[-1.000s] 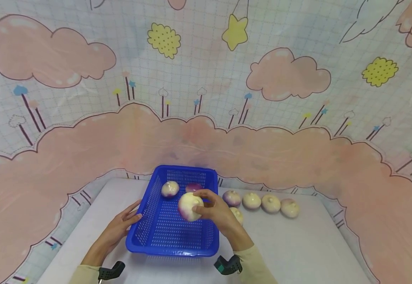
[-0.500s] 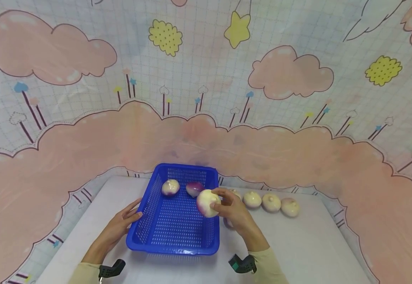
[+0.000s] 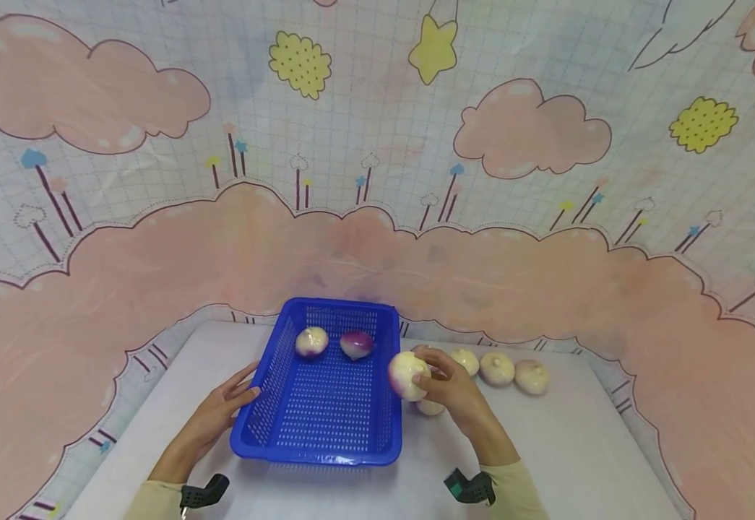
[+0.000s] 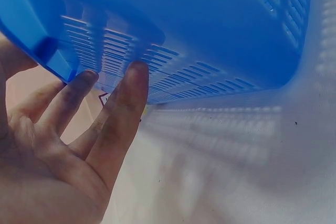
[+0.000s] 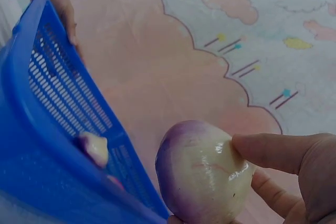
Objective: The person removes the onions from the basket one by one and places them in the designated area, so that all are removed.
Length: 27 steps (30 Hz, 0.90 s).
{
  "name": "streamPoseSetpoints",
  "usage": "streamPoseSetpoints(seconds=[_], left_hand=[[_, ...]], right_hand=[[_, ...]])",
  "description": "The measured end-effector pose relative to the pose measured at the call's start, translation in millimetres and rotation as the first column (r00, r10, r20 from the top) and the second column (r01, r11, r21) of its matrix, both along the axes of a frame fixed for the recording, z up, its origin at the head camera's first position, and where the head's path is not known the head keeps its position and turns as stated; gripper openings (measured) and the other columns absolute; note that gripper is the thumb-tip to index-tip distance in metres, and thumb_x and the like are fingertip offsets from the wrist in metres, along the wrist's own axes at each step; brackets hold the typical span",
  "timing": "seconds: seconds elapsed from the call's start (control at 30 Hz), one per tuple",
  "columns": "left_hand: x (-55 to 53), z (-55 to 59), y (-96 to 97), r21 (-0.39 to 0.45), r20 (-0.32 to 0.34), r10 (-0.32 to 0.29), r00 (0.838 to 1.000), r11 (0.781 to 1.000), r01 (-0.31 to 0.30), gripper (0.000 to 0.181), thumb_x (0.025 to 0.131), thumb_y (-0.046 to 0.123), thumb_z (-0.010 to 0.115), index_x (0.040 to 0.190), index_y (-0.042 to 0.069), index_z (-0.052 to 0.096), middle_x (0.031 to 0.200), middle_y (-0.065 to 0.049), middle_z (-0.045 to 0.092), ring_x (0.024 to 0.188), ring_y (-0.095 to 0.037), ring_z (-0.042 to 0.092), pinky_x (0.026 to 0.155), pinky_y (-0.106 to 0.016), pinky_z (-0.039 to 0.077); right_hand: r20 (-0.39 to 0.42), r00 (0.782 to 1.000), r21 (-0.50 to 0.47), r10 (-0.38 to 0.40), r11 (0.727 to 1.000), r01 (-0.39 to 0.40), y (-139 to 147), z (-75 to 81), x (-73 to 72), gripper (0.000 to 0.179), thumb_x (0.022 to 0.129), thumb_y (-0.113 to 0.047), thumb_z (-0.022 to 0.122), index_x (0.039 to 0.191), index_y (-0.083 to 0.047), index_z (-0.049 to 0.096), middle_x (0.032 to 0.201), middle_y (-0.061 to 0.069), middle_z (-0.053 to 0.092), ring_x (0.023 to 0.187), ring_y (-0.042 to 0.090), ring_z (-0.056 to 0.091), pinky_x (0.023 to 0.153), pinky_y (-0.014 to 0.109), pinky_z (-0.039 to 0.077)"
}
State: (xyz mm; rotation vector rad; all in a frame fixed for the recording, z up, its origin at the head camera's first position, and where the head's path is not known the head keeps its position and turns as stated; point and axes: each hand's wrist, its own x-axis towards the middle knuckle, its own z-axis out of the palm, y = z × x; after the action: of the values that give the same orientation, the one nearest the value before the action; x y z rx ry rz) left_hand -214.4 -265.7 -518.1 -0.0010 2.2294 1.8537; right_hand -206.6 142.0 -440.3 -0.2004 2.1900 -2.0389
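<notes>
A blue plastic basket (image 3: 315,458) with slotted walls is tilted on the white table. My left hand (image 3: 217,413) holds its left side, thumb at the rim; the left wrist view shows the fingers (image 4: 123,108) against the outer wall. Two purple-and-white turnips, one mostly white (image 3: 311,341) and one mostly purple (image 3: 357,344), lie at the basket's far end. Just over the right rim, my right hand (image 3: 458,393) pinches another turnip (image 5: 202,177) between thumb and fingers. Its purple side faces the basket in the right wrist view.
To the right of the basket, several more turnips lie on the table (image 3: 546,455). The rightmost turnip (image 3: 531,377) stands at the end of a back row, and one (image 3: 430,406) sits partly behind the right hand. A patterned cloth backdrop (image 3: 481,282) rises behind the table.
My right hand has carried the pinched turnip rightward, from over the basket's middle to its right rim, uncovering the purple turnip inside. The left hand has stayed on the basket.
</notes>
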Motion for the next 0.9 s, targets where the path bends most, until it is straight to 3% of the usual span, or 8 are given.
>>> streamPoseSetpoints(seconds=[0.23,0.73,0.9], left_hand=[[-0.1,0.7,0.0,-0.002,0.004,0.002,1.000,1.000,-0.002,0.070,0.090,0.041,0.057,0.148,0.031,0.020,0.153,-0.016,0.026,0.136,-0.042,0.035,0.101,-0.065,0.034],[-0.9,-1.4,0.5,-0.019,-0.003,0.017,1.000,1.000,-0.017,0.070,0.090,0.042,0.057,0.148,0.031,0.021,0.153,-0.016,0.028,0.135,-0.043,0.035,0.100,-0.062,0.039],[-0.4,-2.0,0.0,-0.021,-0.012,0.012,1.000,1.000,-0.012,0.069,0.090,0.041,0.057,0.148,0.031,0.021,0.152,-0.016,0.029,0.134,-0.043,0.036,0.099,-0.060,0.040]], right_hand=[[0.025,0.997,0.057,-0.067,0.996,0.066,23.6,-7.9,-2.6,0.044,0.082,-0.011,0.067,0.124,-0.010,0.054,0.134,0.011,0.045,0.109,0.020,0.053,0.081,0.031,0.053],[0.084,0.979,0.117,-0.187,0.977,0.177,61.7,-30.2,-2.7,0.047,0.085,-0.012,0.065,0.128,-0.007,0.049,0.139,0.013,0.040,0.101,0.016,0.057,0.087,0.034,0.053],[0.085,0.972,0.160,-0.218,0.966,0.202,70.4,-39.0,-4.5,0.049,0.084,-0.018,0.066,0.129,-0.008,0.048,0.141,0.014,0.040,0.107,0.020,0.057,0.089,0.036,0.051]])
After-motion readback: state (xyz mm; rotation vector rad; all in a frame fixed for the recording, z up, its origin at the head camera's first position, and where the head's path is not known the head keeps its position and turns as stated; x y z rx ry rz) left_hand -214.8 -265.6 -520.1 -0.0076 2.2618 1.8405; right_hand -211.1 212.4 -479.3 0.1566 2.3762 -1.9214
